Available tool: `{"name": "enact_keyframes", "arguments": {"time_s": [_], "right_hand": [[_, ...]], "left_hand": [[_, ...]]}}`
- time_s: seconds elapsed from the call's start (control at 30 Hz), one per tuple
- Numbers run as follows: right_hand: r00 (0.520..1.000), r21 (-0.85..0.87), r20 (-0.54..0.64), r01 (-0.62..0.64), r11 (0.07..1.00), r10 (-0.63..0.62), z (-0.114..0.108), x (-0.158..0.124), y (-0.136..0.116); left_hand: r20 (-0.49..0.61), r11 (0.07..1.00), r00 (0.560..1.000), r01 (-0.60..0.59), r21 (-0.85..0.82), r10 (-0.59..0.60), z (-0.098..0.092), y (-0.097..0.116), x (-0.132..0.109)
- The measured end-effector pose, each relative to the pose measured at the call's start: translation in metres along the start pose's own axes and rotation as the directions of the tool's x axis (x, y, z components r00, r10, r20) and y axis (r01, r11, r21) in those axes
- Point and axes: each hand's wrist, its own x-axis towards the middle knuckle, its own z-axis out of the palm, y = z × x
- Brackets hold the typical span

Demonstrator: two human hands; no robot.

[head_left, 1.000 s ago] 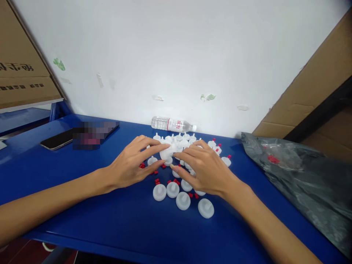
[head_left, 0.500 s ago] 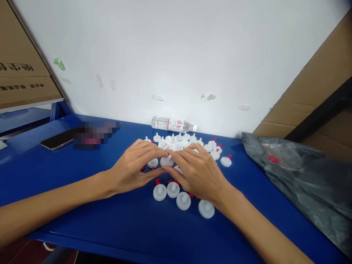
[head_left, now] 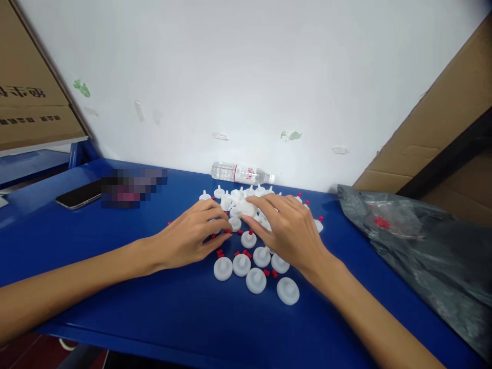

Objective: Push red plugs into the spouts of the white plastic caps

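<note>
Several white round plastic discs (head_left: 255, 280) with short stems lie on the blue table (head_left: 161, 307), with small red caps (head_left: 220, 253) scattered among them. One standing disc (head_left: 248, 239) wears a red cap. My left hand (head_left: 192, 236) rests left of the pile, its thumb and forefinger pinched together over something too small to name. My right hand (head_left: 290, 230) reaches into the pile from the right and grips a white disc (head_left: 248, 207) between thumb and fingertips. Both sets of fingertips sit close together at the pile's middle.
A clear water bottle (head_left: 242, 174) lies against the white wall behind the pile. A phone (head_left: 79, 195) lies at the far left. A dark plastic bag (head_left: 418, 246) with red pieces inside covers the table's right side. Cardboard boxes (head_left: 31, 102) stand at both sides.
My right hand has moved back and up into the pile and taken hold of a white disc. My left hand has drawn its fingers in into a pinch.
</note>
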Motion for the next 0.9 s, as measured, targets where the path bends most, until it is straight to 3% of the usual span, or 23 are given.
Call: {"name": "enact_keyframes", "arguments": {"time_s": [0.13,0.5,0.9], "right_hand": [[1.000,0.007,0.011,-0.002,1.000,0.002,-0.0006,0.0004,-0.0001],[1.000,0.056,0.023,-0.019,0.998,0.018,0.0008,-0.0014,-0.0041],[0.999,0.081,0.046,-0.002,0.997,-0.001,0.0021,-0.0018,-0.0052]], "left_hand": [[0.079,1.000,0.997,0.012,0.021,-0.013,0.0041,-0.0030,-0.0008],[0.127,0.999,0.991,0.038,0.011,-0.039,0.0040,-0.0054,-0.0002],[0.093,0.998,0.994,0.053,0.039,-0.056,0.0061,-0.0059,-0.0009]]}}
